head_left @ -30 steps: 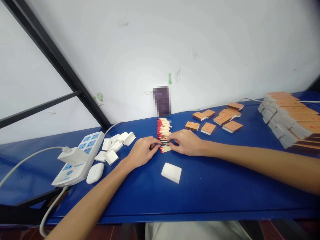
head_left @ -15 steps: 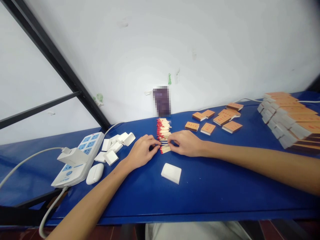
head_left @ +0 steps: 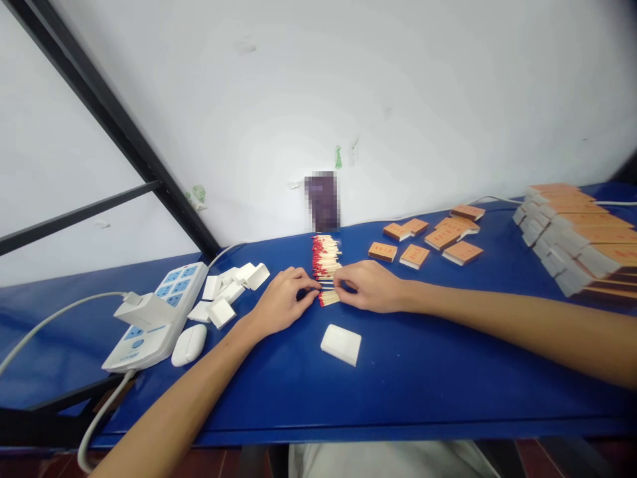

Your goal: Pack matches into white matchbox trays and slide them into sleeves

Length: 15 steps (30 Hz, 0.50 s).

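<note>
A row of red-headed matches (head_left: 326,257) lies on the blue table, heads to the left and bare sticks to the right. At the near end of the row, a small group of matches (head_left: 329,299) sits slightly apart from the rest. My left hand (head_left: 284,300) rests at the red-head side, thumb and forefinger closed in a pinch on match ends. Opposite it, my right hand (head_left: 367,285) pinches the stick ends with its thumb and forefinger. Just in front of both hands is a white matchbox tray (head_left: 341,344), seemingly face down.
Several white trays (head_left: 221,312) lie left, beside a power strip (head_left: 166,312) and a white earphone case (head_left: 189,345). Orange matchboxes (head_left: 414,256) are scattered at the back right. A stack of matchboxes (head_left: 572,232) stands far right. A blurred purple object (head_left: 322,202) leans on the wall.
Both hands stay almost in place at the near end of the row. Between the fingers, a few matches have shifted very slightly.
</note>
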Tool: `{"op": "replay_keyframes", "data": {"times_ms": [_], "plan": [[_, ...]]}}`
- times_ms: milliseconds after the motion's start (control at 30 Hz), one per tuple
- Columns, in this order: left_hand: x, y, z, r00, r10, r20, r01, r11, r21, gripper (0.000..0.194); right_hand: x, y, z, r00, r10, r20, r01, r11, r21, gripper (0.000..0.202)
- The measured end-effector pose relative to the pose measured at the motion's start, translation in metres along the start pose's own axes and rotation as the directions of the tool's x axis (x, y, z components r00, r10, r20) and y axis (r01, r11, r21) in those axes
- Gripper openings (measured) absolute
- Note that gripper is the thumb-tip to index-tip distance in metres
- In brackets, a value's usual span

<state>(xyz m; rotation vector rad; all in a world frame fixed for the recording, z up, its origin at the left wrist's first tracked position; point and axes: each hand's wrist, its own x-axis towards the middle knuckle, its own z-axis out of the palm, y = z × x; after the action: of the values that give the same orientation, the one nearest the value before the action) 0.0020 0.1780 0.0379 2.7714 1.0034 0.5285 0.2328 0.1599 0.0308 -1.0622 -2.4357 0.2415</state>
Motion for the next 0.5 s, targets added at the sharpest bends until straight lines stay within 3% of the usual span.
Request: {"op": "replay_keyframes", "data": {"times_ms": [500], "plan": [[-0.0005, 0.0001, -0.0003, 1.000, 0.009, 0.008, -0.009, 1.000, -0.011, 0.019, -0.0013, 0.0012, -0.0012, 0.990, -0.141, 0.015, 0.140, 0.989, 0.036, 0.019]]}}
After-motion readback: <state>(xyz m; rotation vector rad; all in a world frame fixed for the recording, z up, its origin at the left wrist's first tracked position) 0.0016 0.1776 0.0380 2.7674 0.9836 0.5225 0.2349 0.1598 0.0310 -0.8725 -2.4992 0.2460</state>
